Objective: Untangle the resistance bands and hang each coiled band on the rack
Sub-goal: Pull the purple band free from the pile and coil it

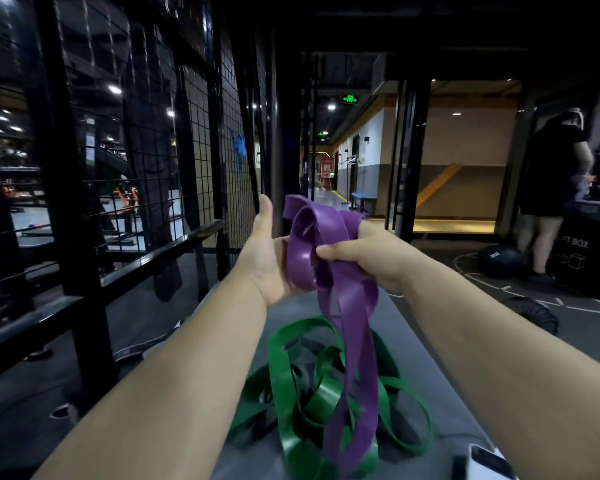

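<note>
Purple band [347, 306] is up at chest height between my two hands, seen from the head camera. Its upper part is gathered into several loops and its long tail hangs down onto the green band [281, 375]. The green one lies in a loose tangle on the grey bench [413, 341] below.

My right hand [368, 258] grips the bunched loops, fingers curled round them and thumb pressed across the front. My left hand [264, 258] sits against the far side of the coil with its thumb [265, 209] raised clear. Its fingers are hidden behind the loops, so I cannot tell whether they curl round anything.

I judge the step in hand to be coiling. To do it well, I would pin the finished loops with the right hand and feed the tail up with the left, laying each turn flat and matching its size to the others.

The tail crosses the green strands, and whether it threads through them is unclear. I would lift slowly and watch for the green band rising with it.

A black wire grid panel [234, 98] stands to my left. I take it for the rack, near enough to reach once the coil is closed.
</note>
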Tool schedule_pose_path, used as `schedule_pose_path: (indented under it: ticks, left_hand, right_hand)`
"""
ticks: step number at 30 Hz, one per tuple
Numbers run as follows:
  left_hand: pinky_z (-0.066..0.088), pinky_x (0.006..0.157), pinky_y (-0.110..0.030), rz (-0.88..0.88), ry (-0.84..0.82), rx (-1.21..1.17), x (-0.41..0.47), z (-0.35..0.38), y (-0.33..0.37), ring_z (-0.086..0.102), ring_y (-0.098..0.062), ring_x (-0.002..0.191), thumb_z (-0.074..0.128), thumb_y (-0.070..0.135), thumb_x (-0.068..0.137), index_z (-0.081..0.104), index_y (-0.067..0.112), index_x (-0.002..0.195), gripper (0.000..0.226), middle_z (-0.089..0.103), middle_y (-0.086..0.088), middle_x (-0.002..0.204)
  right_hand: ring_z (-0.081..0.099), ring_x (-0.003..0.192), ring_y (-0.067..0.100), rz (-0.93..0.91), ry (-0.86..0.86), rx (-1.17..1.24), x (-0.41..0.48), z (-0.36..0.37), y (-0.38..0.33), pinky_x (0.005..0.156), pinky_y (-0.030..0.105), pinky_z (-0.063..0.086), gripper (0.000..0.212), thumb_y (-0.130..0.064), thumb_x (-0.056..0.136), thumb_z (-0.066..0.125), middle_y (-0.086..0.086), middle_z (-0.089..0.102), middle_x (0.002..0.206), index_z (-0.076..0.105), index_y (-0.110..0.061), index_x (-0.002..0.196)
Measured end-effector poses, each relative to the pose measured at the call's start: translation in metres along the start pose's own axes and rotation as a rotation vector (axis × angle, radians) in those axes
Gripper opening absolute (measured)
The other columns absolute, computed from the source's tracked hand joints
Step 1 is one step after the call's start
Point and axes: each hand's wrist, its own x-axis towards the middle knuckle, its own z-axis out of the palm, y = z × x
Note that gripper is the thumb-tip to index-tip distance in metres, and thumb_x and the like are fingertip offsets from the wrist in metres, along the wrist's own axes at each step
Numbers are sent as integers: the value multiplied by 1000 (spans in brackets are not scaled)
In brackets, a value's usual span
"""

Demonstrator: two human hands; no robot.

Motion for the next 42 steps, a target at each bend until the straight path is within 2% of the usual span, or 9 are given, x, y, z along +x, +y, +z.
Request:
schedule_pose_path:
  ticks: [8,12,15,19,23,27,32,35,42]
  left_hand:
    - [53,64,-28,-85,252,121,-62,-6,-16,63,-21,60,58,29,91,64,6,71,31,65,-9,71]
    - [49,62,-28,-43,298,120,-88,-26,-69,61,-13,54,45,1,92,66,7,70,31,65,-6,67]
    - [52,55,-25,18,313,158,-107,-41,-108,64,-13,55,43,-9,89,57,5,92,20,70,-5,68]
    - [44,70,-26,39,437,402,-120,-68,-145,65,-19,89,52,-4,88,55,12,99,20,73,-10,103]
    - [46,76,-32,-26,454,490,-128,-91,-162,64,-28,105,59,2,90,45,8,111,25,69,-17,113]
    - [47,83,-35,-79,372,499,-125,-102,-170,61,-27,102,67,20,86,47,7,113,35,66,-17,118]
    - [49,88,-31,26,318,400,-116,-98,-180,62,-24,97,58,6,92,65,8,104,14,68,-14,103]
    - [51,91,-30,76,212,432,-107,-99,-181,64,-15,95,61,10,90,72,24,99,20,72,2,98]
    - [31,53,-21,103,56,439,-101,-108,-169,35,-7,59,69,32,82,71,30,108,26,43,6,68]
  right_hand:
    - [69,103,27,83,-366,-211,-61,34,45,94,48,54,52,-22,67,86,11,72,113,64,-22,114]
    - [66,89,21,347,-149,116,-91,59,95,87,38,52,66,-65,74,66,13,71,100,64,-10,110]
    - [56,51,12,448,128,201,-107,74,128,71,34,54,55,-61,95,43,0,58,54,64,-12,82]
    - [67,68,26,499,141,-90,-122,80,170,87,48,57,77,-75,84,40,9,70,72,72,-6,75]
    - [61,47,22,660,-12,-352,-135,81,178,48,22,50,74,-63,97,37,10,66,56,67,-3,65]
    - [61,67,16,309,159,-685,-137,85,182,64,30,48,48,-66,86,53,-3,66,71,61,-21,74]
    - [59,97,-1,32,-90,-477,-130,105,190,87,13,44,77,-80,57,68,-15,60,107,62,-30,115]
    - [68,91,9,66,-175,-437,-121,109,203,88,31,54,45,-58,69,78,-8,72,97,67,-28,101]
    - [56,77,17,128,-223,-3,-114,83,185,78,39,46,59,-62,56,81,2,61,80,65,-12,83]
